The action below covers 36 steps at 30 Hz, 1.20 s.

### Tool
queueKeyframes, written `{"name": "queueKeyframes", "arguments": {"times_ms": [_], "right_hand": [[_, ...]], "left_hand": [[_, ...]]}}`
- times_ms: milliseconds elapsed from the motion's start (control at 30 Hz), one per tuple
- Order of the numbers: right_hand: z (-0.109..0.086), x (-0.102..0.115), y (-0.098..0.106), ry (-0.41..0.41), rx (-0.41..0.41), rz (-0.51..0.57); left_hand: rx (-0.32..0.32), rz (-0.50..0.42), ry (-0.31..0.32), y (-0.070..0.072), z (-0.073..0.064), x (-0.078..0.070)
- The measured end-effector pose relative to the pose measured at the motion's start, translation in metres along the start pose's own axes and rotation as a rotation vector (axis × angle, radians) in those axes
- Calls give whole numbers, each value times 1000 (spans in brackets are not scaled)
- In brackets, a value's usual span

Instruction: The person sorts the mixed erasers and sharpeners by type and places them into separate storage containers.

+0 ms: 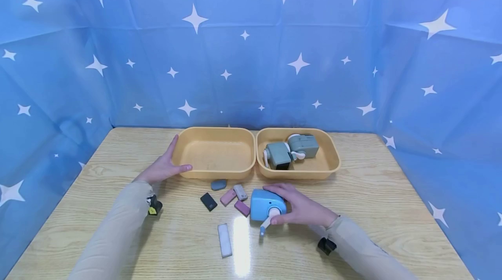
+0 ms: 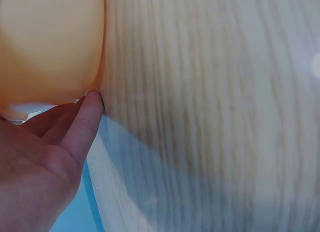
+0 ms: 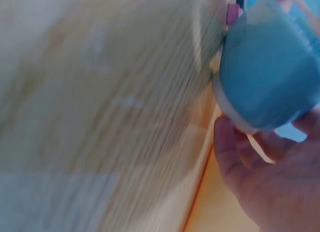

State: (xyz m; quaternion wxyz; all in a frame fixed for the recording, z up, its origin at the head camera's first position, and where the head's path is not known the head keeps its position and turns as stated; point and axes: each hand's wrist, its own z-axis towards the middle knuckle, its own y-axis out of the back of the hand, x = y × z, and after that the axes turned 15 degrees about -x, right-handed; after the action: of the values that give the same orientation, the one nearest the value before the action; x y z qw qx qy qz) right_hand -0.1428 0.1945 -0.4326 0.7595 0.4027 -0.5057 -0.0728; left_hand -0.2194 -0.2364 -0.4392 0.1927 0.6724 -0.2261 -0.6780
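Note:
A blue hand-crank pencil sharpener with a white crank is gripped by my right hand, thumb near the crank and fingers over the far side. The right wrist view shows the same sharpener against the fingers. My left hand rests at the left front corner of the left tan bin, thumb and fingers spread along its outside. In the left wrist view the thumb touches the bin's wall. Two grey-green pencil sharpeners lie in the right tan bin.
Between the hands lie a black block, a blue-grey rounded piece, two pink-purple blocks and a small grey block. Nearer the front edge is a long white block. Blue star-patterned cloth surrounds the wooden table.

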Motion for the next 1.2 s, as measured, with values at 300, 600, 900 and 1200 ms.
{"name": "queueKeyframes", "arguments": {"times_ms": [300,600,900,1200], "right_hand": [[2,-1,-1,-43,-23,24],[2,-8,1,-191,-74,42],[-1,-7,3,-149,-124,101],[-4,-6,-5,-119,-112,133]], "left_hand": [[1,-15,10,-1,-1,1],[0,-14,2,-2,-1,2],[-8,-6,-1,1,-1,-2],[-10,2,-4,0,0,-2]]}}
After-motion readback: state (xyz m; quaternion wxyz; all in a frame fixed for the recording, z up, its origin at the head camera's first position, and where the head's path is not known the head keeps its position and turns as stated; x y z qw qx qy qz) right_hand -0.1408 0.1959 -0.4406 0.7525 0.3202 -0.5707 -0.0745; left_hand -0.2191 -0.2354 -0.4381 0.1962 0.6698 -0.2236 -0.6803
